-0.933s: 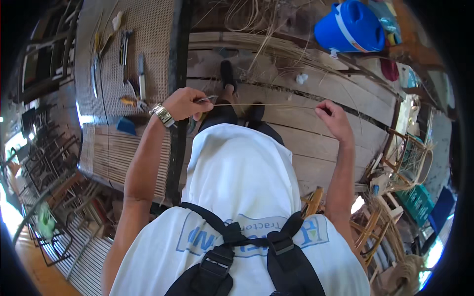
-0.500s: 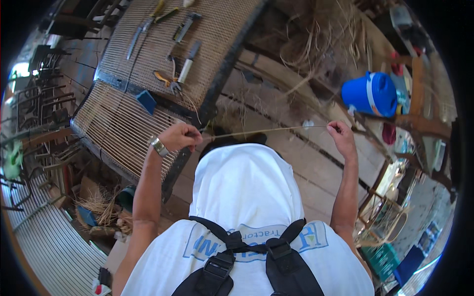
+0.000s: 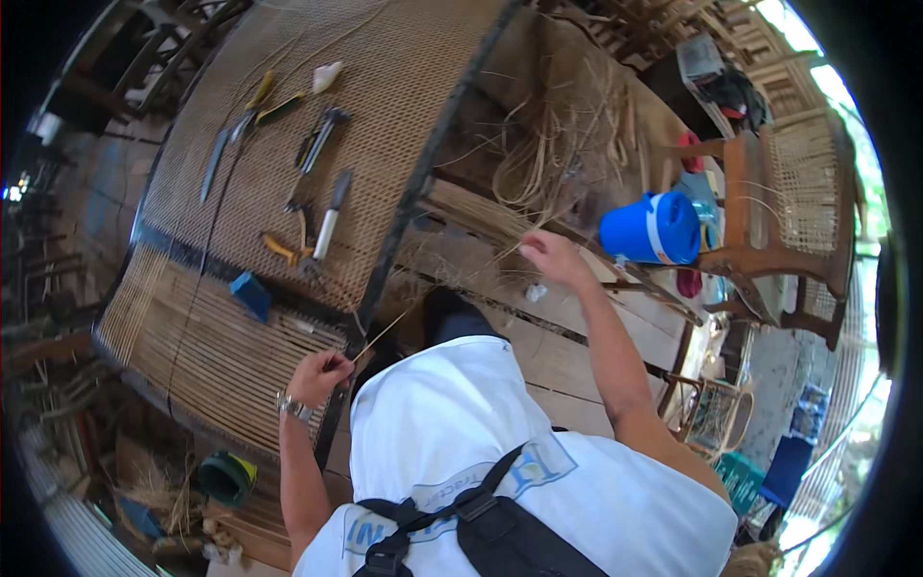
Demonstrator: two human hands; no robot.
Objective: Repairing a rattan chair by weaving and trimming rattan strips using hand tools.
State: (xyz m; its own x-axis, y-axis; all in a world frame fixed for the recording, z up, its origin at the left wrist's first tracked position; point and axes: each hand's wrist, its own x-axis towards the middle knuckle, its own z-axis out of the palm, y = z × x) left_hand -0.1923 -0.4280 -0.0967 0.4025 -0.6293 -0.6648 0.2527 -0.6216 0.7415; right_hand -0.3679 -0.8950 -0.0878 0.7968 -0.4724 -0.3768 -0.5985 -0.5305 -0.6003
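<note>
A thin strip of cane [image 3: 383, 333] stretches slantwise between my hands. My left hand [image 3: 320, 378], with a watch on its wrist, pinches the lower end beside the corner of a dark-framed panel strung with parallel cane strands [image 3: 231, 361]. Higher and to the right, my right hand [image 3: 553, 258] has its fingers pinched together at the strip's far end, which is faint against the floor. On the woven cane panel [image 3: 385, 87] beyond lie orange-handled pliers [image 3: 286, 252], a white-handled knife [image 3: 332, 216], a hammer [image 3: 322, 139] and yellow-handled tools [image 3: 260, 104].
A blue block [image 3: 252, 295] sits on the frame between the two panels. Right of my right hand stands a blue water jug [image 3: 651, 229] beside a wooden chair [image 3: 803, 192]. Loose cane strands [image 3: 577, 144] lie heaped at the far side. A green container [image 3: 228, 478] is at lower left.
My view has swung, so the panels and tools sit lower and the jug further left. My right hand has moved inward and forward; the strip now slants more steeply.
</note>
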